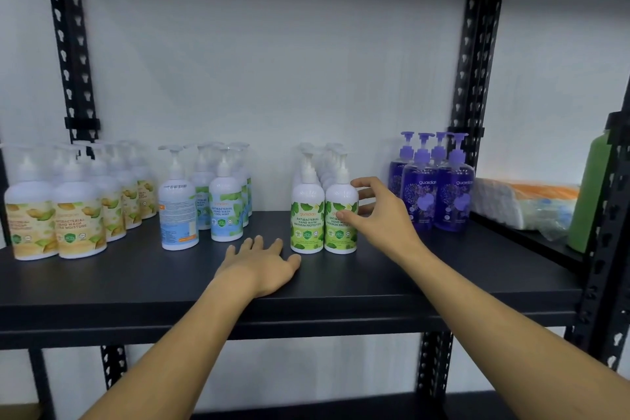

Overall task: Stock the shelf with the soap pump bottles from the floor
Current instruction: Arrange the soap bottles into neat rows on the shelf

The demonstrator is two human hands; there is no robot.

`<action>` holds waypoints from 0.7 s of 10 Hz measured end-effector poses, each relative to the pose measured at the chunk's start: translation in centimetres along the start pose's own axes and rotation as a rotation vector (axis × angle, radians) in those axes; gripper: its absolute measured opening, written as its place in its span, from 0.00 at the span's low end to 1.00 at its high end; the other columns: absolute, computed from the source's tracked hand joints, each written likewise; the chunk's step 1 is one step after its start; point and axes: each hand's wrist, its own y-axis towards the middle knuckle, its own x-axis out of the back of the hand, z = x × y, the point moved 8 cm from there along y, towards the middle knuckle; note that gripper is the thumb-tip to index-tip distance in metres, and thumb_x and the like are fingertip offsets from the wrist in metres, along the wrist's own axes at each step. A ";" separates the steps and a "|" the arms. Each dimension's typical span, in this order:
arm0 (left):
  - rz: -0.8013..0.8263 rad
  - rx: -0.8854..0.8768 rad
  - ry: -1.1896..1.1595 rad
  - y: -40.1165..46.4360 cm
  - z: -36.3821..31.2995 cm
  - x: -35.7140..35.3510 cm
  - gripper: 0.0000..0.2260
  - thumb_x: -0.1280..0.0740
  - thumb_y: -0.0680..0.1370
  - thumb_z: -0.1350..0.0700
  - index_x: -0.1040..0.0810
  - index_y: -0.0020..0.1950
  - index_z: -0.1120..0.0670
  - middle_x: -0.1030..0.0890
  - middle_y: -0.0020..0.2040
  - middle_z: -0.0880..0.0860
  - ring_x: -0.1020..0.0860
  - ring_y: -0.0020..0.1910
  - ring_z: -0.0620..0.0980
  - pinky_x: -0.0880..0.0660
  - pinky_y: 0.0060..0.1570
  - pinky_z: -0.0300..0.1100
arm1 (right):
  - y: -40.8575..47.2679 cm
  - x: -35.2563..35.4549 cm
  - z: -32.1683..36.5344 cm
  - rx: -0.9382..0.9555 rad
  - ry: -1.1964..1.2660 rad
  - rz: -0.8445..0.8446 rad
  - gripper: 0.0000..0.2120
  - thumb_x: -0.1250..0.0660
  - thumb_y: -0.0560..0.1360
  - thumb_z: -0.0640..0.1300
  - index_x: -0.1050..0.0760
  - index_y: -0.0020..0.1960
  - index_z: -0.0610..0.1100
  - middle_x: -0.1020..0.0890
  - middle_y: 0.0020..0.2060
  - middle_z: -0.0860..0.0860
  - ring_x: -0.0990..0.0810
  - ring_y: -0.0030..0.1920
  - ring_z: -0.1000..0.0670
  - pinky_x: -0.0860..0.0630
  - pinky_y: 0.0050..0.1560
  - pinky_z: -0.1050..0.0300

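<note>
Soap pump bottles stand in groups on the black shelf (460,269): yellow-label bottles (78,222) at the left, blue-label bottles (225,211) beside them, green-label bottles (306,222) in the middle and purple bottles (453,194) at the right. My left hand (264,264) lies flat, palm down, on the shelf in front of the green group, holding nothing. My right hand (378,211) curls around the right side of the front right green-label bottle (341,225), thumb on its label and fingers behind it. That bottle stands upright on the shelf.
A black upright post (472,78) divides this bay from the one to the right, where a plastic-wrapped white and orange pack (521,201) and a green bottle (589,194) sit. A gap of bare shelf lies between the blue and green groups. A lower shelf shows below.
</note>
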 end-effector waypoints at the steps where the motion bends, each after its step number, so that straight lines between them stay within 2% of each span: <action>1: -0.001 -0.002 -0.003 0.0 0.0 0.0 0.31 0.56 0.82 0.36 0.53 0.82 0.47 0.54 0.82 0.56 0.55 0.81 0.55 0.56 0.78 0.56 | 0.0 0.0 0.0 0.006 -0.004 0.005 0.25 0.22 0.71 0.45 0.28 0.63 0.52 0.21 0.52 0.56 0.19 0.46 0.58 0.24 0.35 0.71; 7: -0.013 -0.006 -0.008 0.1 0.0 0.1 0.31 0.55 0.82 0.35 0.52 0.82 0.47 0.53 0.82 0.55 0.54 0.81 0.55 0.55 0.78 0.56 | 0.3 0.2 -0.4 0.018 0.030 0.020 0.25 0.21 0.70 0.45 0.28 0.62 0.53 0.21 0.53 0.58 0.18 0.47 0.57 0.26 0.34 0.74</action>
